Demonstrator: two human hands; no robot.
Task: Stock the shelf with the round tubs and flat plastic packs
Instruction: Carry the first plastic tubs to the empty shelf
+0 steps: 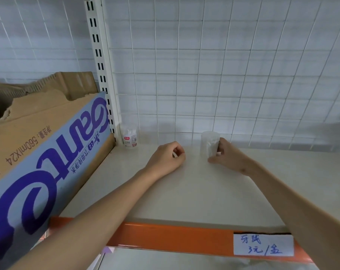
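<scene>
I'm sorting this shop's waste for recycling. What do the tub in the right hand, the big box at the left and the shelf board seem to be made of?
Tub: translucent, frosted-looking plastic, since the wall shows faintly through it. Box: brown corrugated cardboard with a printed blue face; its torn top edge shows the fluting. Shelf board: probably painted metal, smooth cream with a soft sheen, though the look alone leaves this open.

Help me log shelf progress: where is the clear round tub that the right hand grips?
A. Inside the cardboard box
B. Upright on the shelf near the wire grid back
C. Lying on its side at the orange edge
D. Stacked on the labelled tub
B: the right hand grips the clear round tub, upright on the shelf, apart from the labelled tub in the corner.
</scene>
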